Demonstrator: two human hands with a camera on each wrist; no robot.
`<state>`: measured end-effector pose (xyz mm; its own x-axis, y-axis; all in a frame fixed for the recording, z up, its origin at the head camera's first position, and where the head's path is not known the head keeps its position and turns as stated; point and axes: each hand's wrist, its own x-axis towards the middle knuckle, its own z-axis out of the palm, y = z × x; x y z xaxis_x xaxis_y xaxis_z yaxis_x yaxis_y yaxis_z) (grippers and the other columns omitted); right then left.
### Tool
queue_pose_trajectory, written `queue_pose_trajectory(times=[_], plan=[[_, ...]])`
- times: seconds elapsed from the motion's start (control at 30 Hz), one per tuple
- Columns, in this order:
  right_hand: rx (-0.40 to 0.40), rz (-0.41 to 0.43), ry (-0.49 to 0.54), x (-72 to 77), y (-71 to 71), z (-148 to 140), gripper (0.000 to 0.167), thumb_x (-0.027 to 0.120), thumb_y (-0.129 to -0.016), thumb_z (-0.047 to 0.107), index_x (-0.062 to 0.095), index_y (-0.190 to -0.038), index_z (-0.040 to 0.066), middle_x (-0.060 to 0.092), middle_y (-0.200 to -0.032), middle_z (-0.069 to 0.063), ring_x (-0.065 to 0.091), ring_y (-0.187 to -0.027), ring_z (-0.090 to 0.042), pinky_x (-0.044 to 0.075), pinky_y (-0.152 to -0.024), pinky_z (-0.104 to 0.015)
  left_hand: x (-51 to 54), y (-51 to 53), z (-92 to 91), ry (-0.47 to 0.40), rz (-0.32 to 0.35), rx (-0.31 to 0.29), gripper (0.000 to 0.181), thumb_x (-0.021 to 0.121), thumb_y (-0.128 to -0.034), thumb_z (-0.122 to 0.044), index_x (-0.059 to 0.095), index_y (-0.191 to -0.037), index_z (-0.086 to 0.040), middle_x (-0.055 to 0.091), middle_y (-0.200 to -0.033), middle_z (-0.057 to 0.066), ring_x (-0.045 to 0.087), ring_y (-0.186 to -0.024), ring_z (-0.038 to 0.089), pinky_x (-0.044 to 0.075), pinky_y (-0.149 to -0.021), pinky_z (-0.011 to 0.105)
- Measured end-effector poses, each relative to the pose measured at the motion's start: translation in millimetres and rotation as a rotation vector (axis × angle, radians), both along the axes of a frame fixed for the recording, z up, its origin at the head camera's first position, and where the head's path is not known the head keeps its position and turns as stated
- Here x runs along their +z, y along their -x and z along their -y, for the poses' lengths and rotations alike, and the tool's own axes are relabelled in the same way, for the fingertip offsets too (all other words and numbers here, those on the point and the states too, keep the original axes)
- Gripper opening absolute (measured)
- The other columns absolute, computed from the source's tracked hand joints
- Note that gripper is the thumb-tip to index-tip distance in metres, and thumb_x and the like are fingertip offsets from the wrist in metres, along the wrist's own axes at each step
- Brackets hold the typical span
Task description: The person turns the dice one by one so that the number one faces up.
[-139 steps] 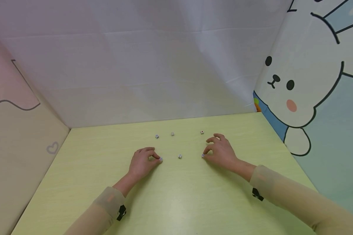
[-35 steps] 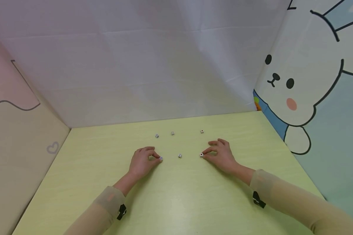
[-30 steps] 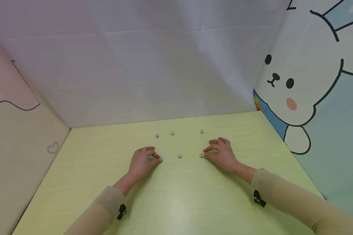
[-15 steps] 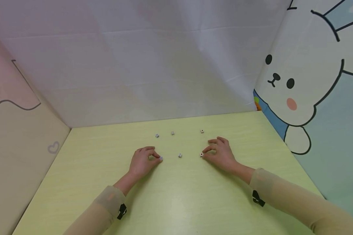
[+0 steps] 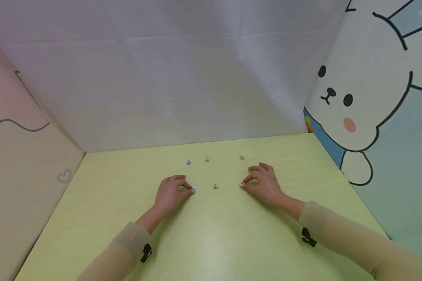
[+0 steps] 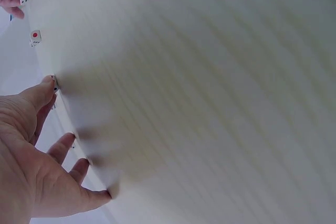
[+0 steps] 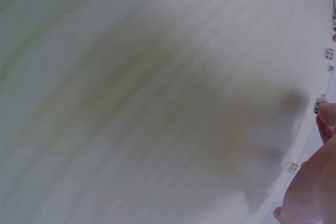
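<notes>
In the head view my left hand (image 5: 170, 195) pinches a small white die (image 5: 193, 189) between thumb and index finger, down at the table. My right hand (image 5: 266, 186) pinches another die (image 5: 242, 185) the same way, its other fingers spread. Between the two hands lies a third die (image 5: 215, 186), touched by neither. The left wrist view shows my left thumb and a finger on a die (image 6: 55, 83), with a die showing a red dot (image 6: 35, 36) beyond. At the right wrist view's edge, my right thumb (image 7: 328, 113) presses on its die (image 7: 317, 105).
Farther back on the pale yellow table (image 5: 211, 234) lie three more dice: one at left (image 5: 188, 162), one beside it (image 5: 206, 159) and one at right (image 5: 242, 157). A white cloth (image 5: 183, 89) stands behind, with printed panels on both sides.
Compared with the earliest frame, my right hand sits slightly lower, and its die has turned to show a different face. The left hand keeps its hold in nearly the same place.
</notes>
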<state>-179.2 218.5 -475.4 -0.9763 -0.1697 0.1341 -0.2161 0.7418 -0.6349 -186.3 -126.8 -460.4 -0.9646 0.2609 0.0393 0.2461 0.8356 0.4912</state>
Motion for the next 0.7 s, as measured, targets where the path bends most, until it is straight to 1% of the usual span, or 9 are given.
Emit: queue_pose_trajectory(times=[0.07,0.27,0.47,0.57,0.7], plan=[[-0.008,-0.007,0.003,3.5,1.0,-2.9,0.008,0.084,-0.086,0.027,0.081,-0.088,0.021,0.058,-0.140,-0.015,0.022,-0.147,-0.043,0.025,-0.117,-0.060,0.3,0.2,-0.4,0.001,-0.002,-0.003,0.011,0.079,-0.0918,-0.030,0.078,-0.090,-0.019,0.061,-0.140,0.014,0.048,-0.134,0.044,0.033,-0.115,0.057],[-0.014,-0.061,0.006,15.7,6.3,-14.9,0.007,0.084,-0.086,0.022,0.081,-0.090,0.017,0.057,-0.141,-0.018,0.024,-0.144,-0.045,0.024,-0.116,-0.061,0.6,0.0,-0.1,-0.001,-0.001,0.001,0.011,0.079,-0.0915,-0.030,0.078,-0.089,-0.019,0.061,-0.140,0.014,0.047,-0.134,0.044,0.032,-0.115,0.057],[-0.014,-0.063,-0.003,26.9,13.4,-25.0,0.008,0.083,-0.088,0.023,0.082,-0.092,0.017,0.055,-0.143,-0.019,0.022,-0.146,-0.045,0.023,-0.117,-0.062,-1.2,-1.2,1.1,-0.003,-0.002,0.004,0.011,0.080,-0.0913,-0.031,0.078,-0.088,-0.020,0.061,-0.140,0.013,0.047,-0.134,0.045,0.033,-0.115,0.057],[-0.018,-0.074,0.000,33.3,19.4,-30.0,0.009,0.083,-0.088,0.023,0.081,-0.092,0.015,0.054,-0.144,-0.019,0.021,-0.146,-0.045,0.023,-0.116,-0.063,-2.4,-1.2,1.0,-0.006,-0.005,0.002,0.010,0.079,-0.0914,-0.031,0.078,-0.088,-0.021,0.062,-0.140,0.013,0.047,-0.134,0.045,0.033,-0.114,0.058],[-0.033,-0.105,-0.007,41.7,31.2,-36.6,0.012,0.082,-0.089,0.023,0.081,-0.093,0.012,0.053,-0.144,-0.021,0.021,-0.145,-0.046,0.023,-0.116,-0.063,-3.2,0.4,0.0,-0.015,-0.015,0.001,0.010,0.080,-0.0913,-0.031,0.078,-0.088,-0.021,0.062,-0.140,0.013,0.048,-0.134,0.045,0.033,-0.114,0.057]])
